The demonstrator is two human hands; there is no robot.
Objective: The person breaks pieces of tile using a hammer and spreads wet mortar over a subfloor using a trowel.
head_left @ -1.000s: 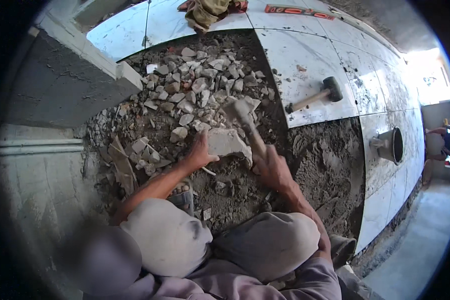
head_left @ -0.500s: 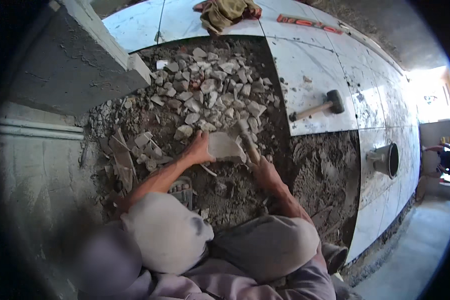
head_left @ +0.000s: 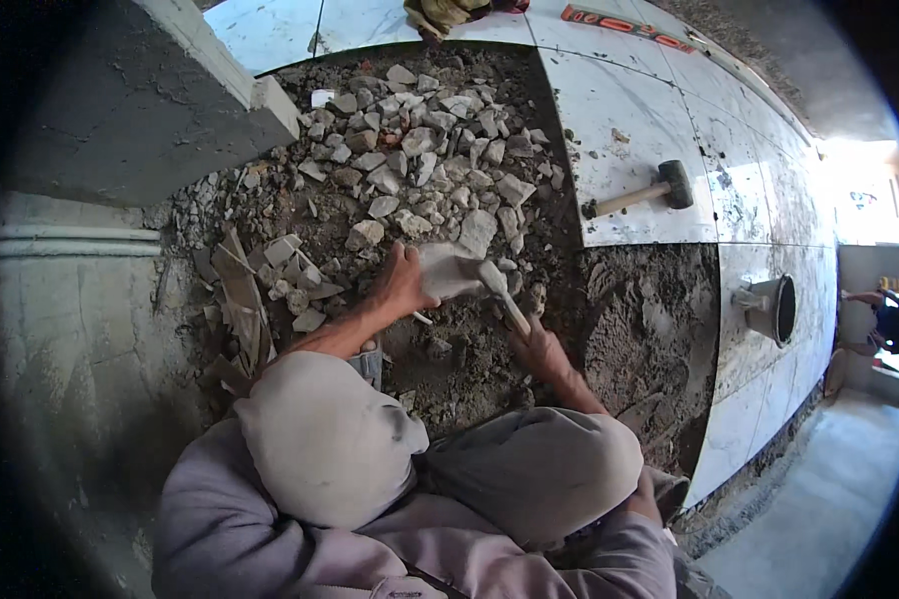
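My left hand (head_left: 402, 284) grips the left end of a flat, pale, irregular stone slab (head_left: 440, 266) above the dirt bed. My right hand (head_left: 537, 349) is closed on the wooden handle of a hammer (head_left: 512, 309), whose metal head rests at the slab's right part, touching or very near it. Just beyond both hands spreads a pile of broken stones (head_left: 385, 178). Thin broken tile pieces (head_left: 240, 290) lie left of my left forearm, and my bent knees are below.
White floor tiles (head_left: 609, 110) border the rubble, carrying a rubber mallet (head_left: 674, 185), a bucket (head_left: 774, 309), a red level (head_left: 624, 28) and crumpled cloth (head_left: 440, 18). Grey mortar (head_left: 649, 339) lies at right, a concrete block (head_left: 160, 120) and pipes (head_left: 75, 240) at left. Another person (head_left: 884, 319) is far right.
The hammer's head has come down from above the slab's far edge to its right part. My hands sit slightly higher in the picture, and the view has shifted a little.
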